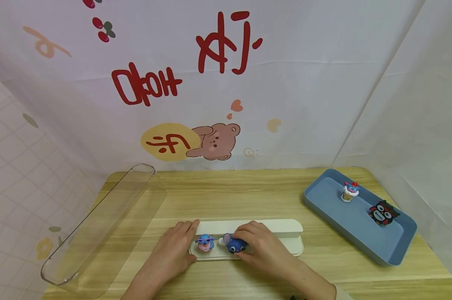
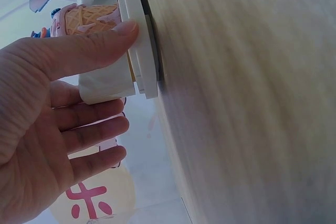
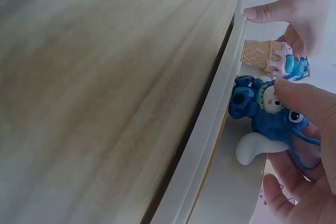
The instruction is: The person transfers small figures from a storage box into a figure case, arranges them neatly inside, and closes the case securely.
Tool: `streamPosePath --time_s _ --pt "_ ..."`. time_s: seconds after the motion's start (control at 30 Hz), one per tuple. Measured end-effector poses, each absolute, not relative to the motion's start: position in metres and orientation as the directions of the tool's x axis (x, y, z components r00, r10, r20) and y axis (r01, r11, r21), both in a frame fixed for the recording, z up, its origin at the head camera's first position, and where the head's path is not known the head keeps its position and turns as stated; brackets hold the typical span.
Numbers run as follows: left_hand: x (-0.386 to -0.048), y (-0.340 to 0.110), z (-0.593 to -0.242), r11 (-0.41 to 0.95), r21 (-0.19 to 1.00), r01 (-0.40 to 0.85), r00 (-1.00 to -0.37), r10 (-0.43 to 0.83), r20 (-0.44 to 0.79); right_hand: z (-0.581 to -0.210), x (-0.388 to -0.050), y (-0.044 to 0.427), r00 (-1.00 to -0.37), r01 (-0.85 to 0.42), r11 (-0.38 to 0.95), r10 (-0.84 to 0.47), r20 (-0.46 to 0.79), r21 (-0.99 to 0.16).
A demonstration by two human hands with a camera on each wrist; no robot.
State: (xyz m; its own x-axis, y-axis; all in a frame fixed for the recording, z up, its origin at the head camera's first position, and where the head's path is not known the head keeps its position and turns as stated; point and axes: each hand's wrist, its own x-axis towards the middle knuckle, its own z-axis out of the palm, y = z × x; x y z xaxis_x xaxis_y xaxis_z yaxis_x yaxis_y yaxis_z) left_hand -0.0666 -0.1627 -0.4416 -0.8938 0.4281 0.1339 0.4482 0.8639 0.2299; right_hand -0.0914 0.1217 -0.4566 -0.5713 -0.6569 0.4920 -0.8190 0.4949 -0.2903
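Note:
A white two-step display stand [image 1: 282,226] lies across the wooden table in front of me. My left hand [image 1: 173,250] holds its left end, thumb at the front edge and fingers behind. On the lower step, next to that hand, stands a small waffle-cone figurine [image 3: 262,57] with a blue top and sunglasses. My right hand [image 1: 265,250] pinches a big-eared blue figurine [image 3: 278,124] with a white tail, just right of the cone one. Its feet are at the lower step; whether they bear on it I cannot tell.
On the left lies a long clear plastic cover [image 1: 98,225]. A blue-grey tray [image 1: 346,229] at the right holds a cone figurine with a red-and-blue top [image 1: 350,191] and a dark owl figurine [image 1: 383,212]. A printed white cloth [image 1: 305,83] hangs behind the table.

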Motion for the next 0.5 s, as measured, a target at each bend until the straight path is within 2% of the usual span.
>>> streamPosePath --time_s 0.23,0.5 --pt "-0.0665 -0.1632 -0.4418 0.865 0.23 0.446 -0.895 0.427 0.129 -0.4551 -0.0896 0.121 -0.611 -0.791 0.528 -0.651 0.45 -0.311" --pt "-0.0666 -0.1632 -0.442 0.864 0.235 0.445 -0.896 0.426 0.126 -0.4548 -0.0892 0.1216 -0.614 -0.788 0.543 -0.654 0.442 -0.291"
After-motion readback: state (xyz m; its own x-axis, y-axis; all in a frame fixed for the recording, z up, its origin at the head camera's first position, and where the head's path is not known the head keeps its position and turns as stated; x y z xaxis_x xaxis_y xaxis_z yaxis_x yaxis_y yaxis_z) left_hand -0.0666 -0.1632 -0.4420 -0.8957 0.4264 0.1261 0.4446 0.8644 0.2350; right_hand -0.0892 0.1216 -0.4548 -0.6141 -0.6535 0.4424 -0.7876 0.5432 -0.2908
